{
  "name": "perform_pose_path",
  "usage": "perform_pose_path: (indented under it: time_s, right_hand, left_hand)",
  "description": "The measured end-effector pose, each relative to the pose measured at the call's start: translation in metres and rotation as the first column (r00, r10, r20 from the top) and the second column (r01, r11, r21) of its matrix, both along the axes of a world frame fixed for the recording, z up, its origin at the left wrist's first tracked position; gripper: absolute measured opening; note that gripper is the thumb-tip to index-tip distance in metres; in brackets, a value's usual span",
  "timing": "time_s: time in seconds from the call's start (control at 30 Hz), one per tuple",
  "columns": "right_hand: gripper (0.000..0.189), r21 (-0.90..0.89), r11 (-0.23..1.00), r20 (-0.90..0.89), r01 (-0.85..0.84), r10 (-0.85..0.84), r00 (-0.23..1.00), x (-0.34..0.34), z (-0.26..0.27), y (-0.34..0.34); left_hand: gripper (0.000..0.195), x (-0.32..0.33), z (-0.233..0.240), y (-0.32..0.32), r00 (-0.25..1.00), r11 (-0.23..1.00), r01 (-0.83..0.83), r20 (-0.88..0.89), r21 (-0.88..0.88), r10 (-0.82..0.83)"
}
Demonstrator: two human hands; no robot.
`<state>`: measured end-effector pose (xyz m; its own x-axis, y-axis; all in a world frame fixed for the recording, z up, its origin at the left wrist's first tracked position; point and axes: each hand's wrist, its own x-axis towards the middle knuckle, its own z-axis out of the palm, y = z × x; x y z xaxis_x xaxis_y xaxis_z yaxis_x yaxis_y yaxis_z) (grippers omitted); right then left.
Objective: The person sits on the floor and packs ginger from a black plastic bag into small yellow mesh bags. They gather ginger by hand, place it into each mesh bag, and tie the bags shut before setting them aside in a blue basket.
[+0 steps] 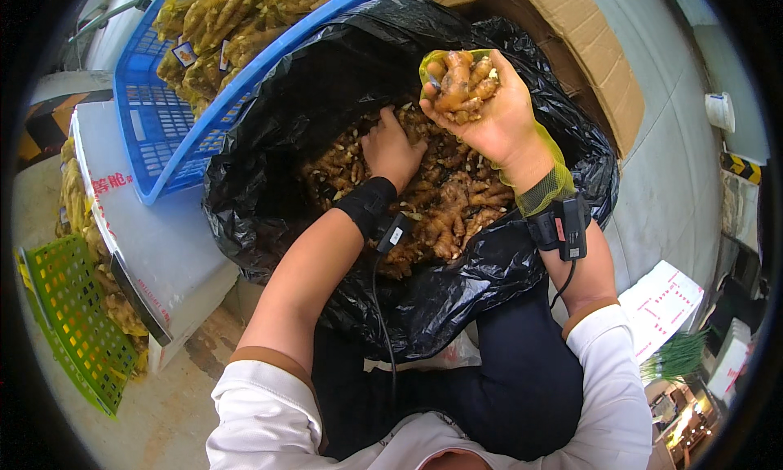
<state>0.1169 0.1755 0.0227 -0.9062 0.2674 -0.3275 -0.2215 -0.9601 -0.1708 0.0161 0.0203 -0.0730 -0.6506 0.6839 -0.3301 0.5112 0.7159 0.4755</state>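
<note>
Palm up, my right hand point(504, 127) holds several pieces of ginger root point(460, 85) above the right side of a black plastic bag point(422, 311). A yellow mesh net point(553, 179) is bunched around that wrist and shows behind the fingers. Down inside the bag, my left hand point(391, 149) touches a heap of loose ginger point(452, 207) with thumb and forefinger apart. Its other fingertips are partly hidden, so whether it grips a piece is unclear. Soil-brown knobs of ginger fill the bag's lower part.
A blue plastic basket point(165, 176) with netted ginger point(226, 17) stands at upper left, on a white box point(141, 237). A green basket point(79, 323) is farther left. A cardboard box point(587, 48) edges the bag's right side. A cable point(382, 311) hangs from my left wrist.
</note>
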Motion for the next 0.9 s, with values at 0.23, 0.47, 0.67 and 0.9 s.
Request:
perform_pose_path:
  time_s: [0.23, 0.47, 0.67, 0.9]
  right_hand:
    - [0.061, -0.009, 1.000, 0.011, -0.002, 0.002, 1.000, 0.001, -0.005, 0.001]
    - [0.061, 0.244, 0.961, 0.064, 0.131, -0.151, 0.986, -0.003, -0.004, 0.000]
    - [0.052, 0.243, 0.970, 0.173, 0.024, -0.068, 0.983, -0.013, 0.008, -0.035]
    - [0.052, 0.089, 0.996, 0.315, -0.017, -0.012, 0.949, -0.009, 0.017, -0.057]
  left_hand:
    - [0.087, -0.013, 0.021, 0.004, 0.864, 0.955, -0.286, 0.453, 0.081, 0.221]
    - [0.069, -0.027, 0.109, -0.016, 0.382, 0.836, -0.523, 0.922, 0.164, 0.059]
    - [0.054, -0.016, 0.141, -0.021, 0.927, 0.757, -0.089, 0.331, 0.647, -0.174]
    - [0.055, -0.014, 0.129, -0.021, 0.986, 0.803, 0.109, 0.041, 0.586, -0.164]
